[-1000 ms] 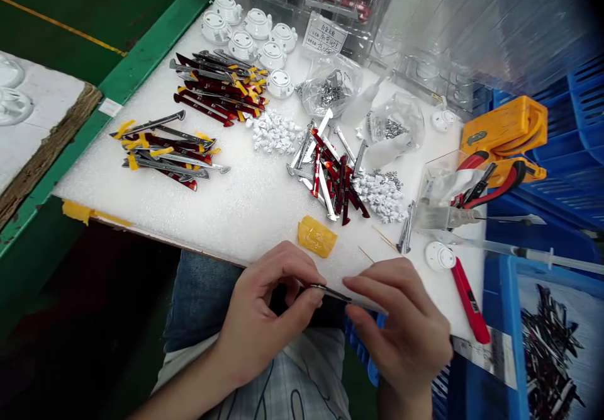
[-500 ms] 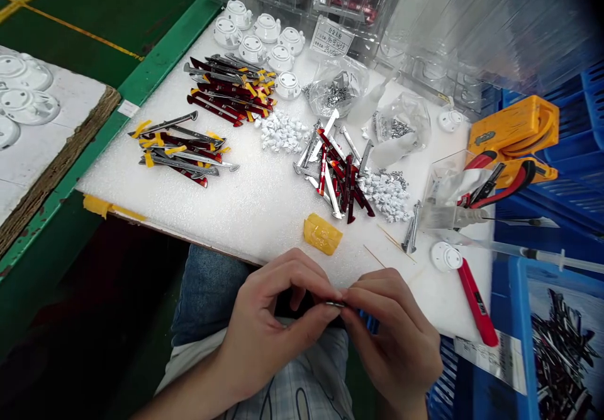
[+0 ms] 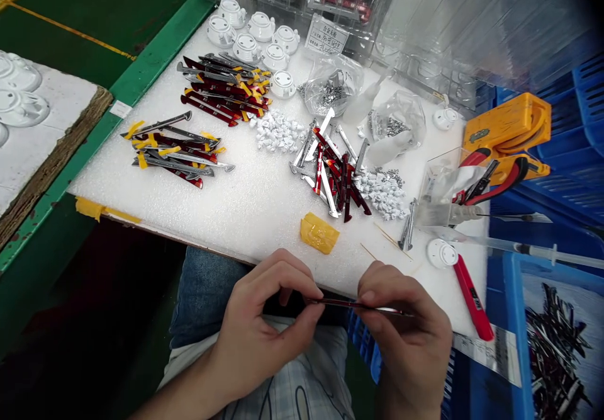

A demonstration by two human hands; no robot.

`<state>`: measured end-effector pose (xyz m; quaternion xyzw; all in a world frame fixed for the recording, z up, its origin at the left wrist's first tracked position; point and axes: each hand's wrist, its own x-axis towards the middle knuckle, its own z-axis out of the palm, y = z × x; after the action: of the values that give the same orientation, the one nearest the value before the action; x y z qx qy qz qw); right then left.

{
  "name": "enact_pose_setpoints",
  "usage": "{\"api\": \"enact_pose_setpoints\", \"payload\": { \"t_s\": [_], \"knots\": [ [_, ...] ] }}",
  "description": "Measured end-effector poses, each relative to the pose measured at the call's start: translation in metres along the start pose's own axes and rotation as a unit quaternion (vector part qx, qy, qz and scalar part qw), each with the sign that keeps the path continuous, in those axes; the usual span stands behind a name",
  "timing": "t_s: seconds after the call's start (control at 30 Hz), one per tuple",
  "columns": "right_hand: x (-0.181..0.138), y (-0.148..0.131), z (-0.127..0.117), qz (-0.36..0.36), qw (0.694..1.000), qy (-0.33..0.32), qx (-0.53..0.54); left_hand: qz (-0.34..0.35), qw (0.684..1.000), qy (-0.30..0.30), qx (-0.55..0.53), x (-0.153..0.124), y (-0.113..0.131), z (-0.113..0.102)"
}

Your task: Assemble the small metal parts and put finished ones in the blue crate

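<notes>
White foam board (image 3: 255,209) beyond the fingers (image 3: 290,277) bright, evenly lit; near-black shadow (image 3: 99,306) below its edge, left of them; thin dark-red strip (image 3: 338,303) between them glints pale; clear plastic packaging (image 3: 453,23) farther off glare-streaked, hazy; far-right corner vignetted, edges stretched.

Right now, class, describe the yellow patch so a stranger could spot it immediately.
Find the white board. Near its front edge, just beyond the left hand, lies the yellow patch. It is broad, unlike the slim red and silver strips behind it.
</notes>
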<state>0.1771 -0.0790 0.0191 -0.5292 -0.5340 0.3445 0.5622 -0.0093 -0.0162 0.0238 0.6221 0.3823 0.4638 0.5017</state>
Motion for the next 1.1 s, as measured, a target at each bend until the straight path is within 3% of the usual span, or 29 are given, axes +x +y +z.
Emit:
{"api": "enact_pose_setpoints", "payload": {
  "t_s": [0.13,0.23,0.53,0.8,0.93,1.1],
  "knots": [
    [0.004,-0.003,0.003,0.001,1.000,-0.011,-0.004,0.039,0.995,-0.065,0.066,-0.007,-0.010,0.000],
    [0.005,-0.004,0.003,-0.023,0.998,-0.013,-0.050,0.022,0.994,-0.092,0.060,-0.011,-0.014,-0.001],
    [0.000,-0.004,0.006,-0.030,0.997,-0.040,-0.058,0.036,0.998,-0.043,-0.013,0.005,0.014,0.002],
    [-0.003,-0.005,0.009,-0.023,0.997,-0.054,-0.052,0.052,0.998,-0.033,0.017,0.010,0.013,0.004],
    [-0.007,-0.003,0.005,-0.017,0.998,-0.022,-0.055,0.079,0.996,-0.026,0.045,0.009,0.014,0.003],
    [-0.010,-0.005,0.003,-0.070,0.995,0.031,-0.062,0.091,0.992,-0.023,0.084,0.006,0.014,0.002]
  ]
}}
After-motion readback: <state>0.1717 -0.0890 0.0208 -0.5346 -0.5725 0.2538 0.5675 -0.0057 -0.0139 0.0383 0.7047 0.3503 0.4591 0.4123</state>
